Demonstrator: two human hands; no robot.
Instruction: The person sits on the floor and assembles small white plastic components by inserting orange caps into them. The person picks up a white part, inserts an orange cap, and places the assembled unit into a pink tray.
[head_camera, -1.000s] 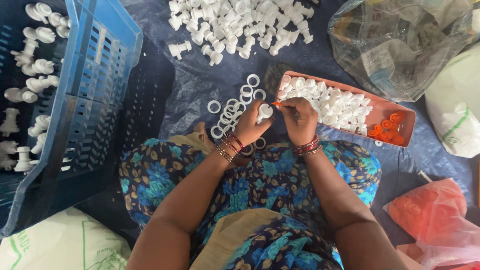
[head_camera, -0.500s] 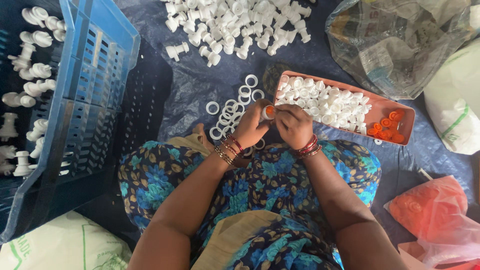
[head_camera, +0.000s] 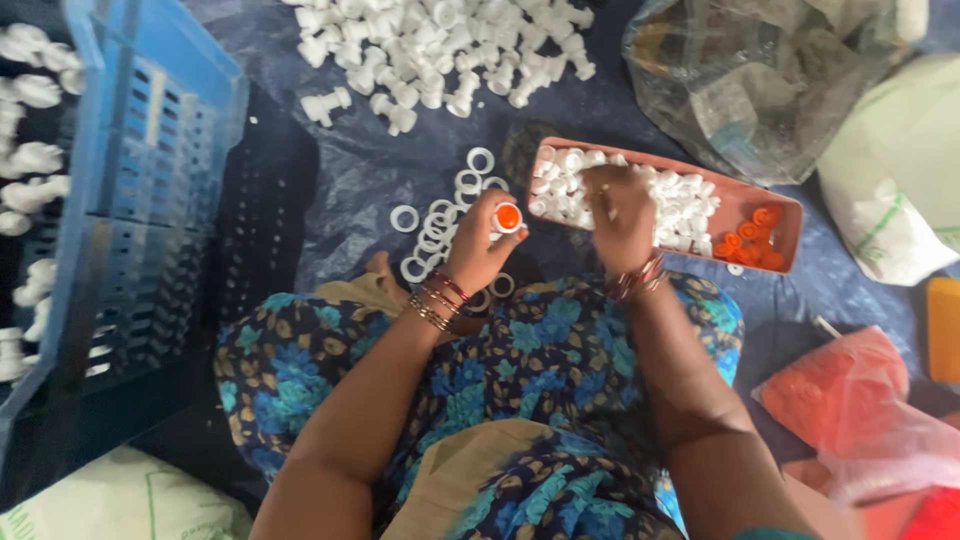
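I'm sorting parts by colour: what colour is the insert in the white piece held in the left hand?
Orange, in the white piece held by the left hand; head view.

Glossy plastic caps (head_camera: 640, 205), matt plastic tray (head_camera: 790, 215)

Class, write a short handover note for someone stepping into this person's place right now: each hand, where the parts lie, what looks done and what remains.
Left hand: holds a white cap with an orange insert seated in its top.
Right hand: down in the orange tray, fingers among the loose white caps; whether it grips one cannot be told.
Parts: orange inserts at the tray's right end; white rings on the dark sheet beside the left hand; a heap of white stemmed pieces further out; more white pieces in the blue crate.
Done: one cap fitted with an insert.
Left: many caps and inserts lie unjoined in the tray.
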